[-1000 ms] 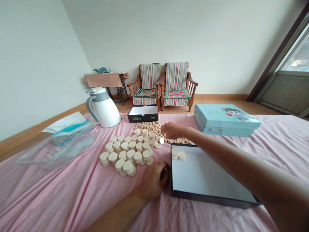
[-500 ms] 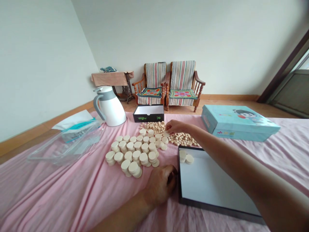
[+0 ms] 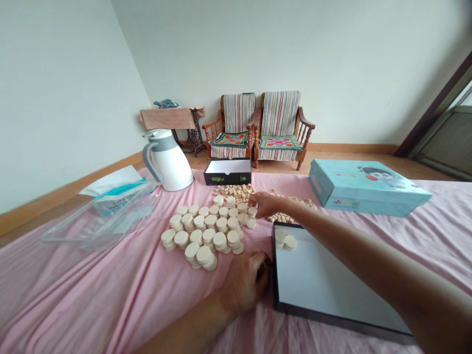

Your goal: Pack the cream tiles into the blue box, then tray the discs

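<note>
My right hand (image 3: pixel 262 202) reaches across to the far right end of the stacked pale wooden discs (image 3: pixel 204 254). Its fingers are pinched together at a round wooden disc (image 3: pixel 252 211) there, partly covering it. Beyond and beside this hand lie small wooden pieces (image 3: pixel 236 192) in loose heaps. My left hand (image 3: pixel 246 279) rests on the cloth, fingers curled, against the left rim of a shallow black-edged box lid (image 3: pixel 317 275) with a white inside. What the curled fingers hold, if anything, is hidden. Some loose discs (image 3: pixel 290 242) lie in the lid's far left corner.
A white and grey jug (image 3: pixel 168 164) stands behind the discs at left, near a clear plastic container (image 3: pixel 99 223) and a blue-white packet (image 3: pixel 120 196). A black box (image 3: pixel 227 178) sits at the back. A light-blue box (image 3: pixel 368 189) is at right on the pink cloth (image 3: pixel 110 295).
My right hand has moved slightly nearer, and its fingers have come down at the right edge of the disc stacks. My left hand stays where it was.
</note>
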A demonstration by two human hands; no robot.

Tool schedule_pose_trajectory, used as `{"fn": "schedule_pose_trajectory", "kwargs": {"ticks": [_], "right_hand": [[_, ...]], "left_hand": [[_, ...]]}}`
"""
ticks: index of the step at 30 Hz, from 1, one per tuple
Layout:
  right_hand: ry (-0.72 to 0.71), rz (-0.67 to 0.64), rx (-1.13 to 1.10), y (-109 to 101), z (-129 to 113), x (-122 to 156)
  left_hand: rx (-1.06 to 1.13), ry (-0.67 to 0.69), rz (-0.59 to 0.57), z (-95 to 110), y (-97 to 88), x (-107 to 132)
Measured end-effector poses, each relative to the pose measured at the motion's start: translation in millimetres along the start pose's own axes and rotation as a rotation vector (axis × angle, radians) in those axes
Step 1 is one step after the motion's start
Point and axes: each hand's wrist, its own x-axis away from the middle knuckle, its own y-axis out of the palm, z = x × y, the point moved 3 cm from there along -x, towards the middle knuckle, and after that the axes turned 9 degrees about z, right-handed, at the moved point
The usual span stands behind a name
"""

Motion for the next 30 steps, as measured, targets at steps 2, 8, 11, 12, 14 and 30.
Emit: {"fn": "schedule_pose_trajectory", "kwargs": {"ticks": [2,8,11,12,14,30], "right_hand": [[-0.02,-0.011,0.056,3.5,-5.7,-0.4],[-0.037,-0.046,0.161,6.7,-15.3,-6.1],[-0.046,-0.07,0.185,5.8,-16.5,-7.6],[-0.045,-0.077,0.192,5.6,-16.6,-7.7],[-0.04,-0.087,0.207,5.1,-16.7,-7.7],[-0.038,-0.081,0.25,10.0,-20.9,-3.1]], "left_hand": [[0.002,-0.005,0.006,-0.3,0.0,-0.4],[0.001,-0.017,-0.008,0.7,-1.0,-0.8],[-0.007,-0.012,-0.008,1.4,-1.4,-0.4],[-0.01,-0.007,-0.007,1.5,-1.4,-0.3],[-0.014,0.0,-0.001,1.6,-1.4,-0.2],[0.002,0.002,-0.013,1.4,-0.9,-0.5]]}}
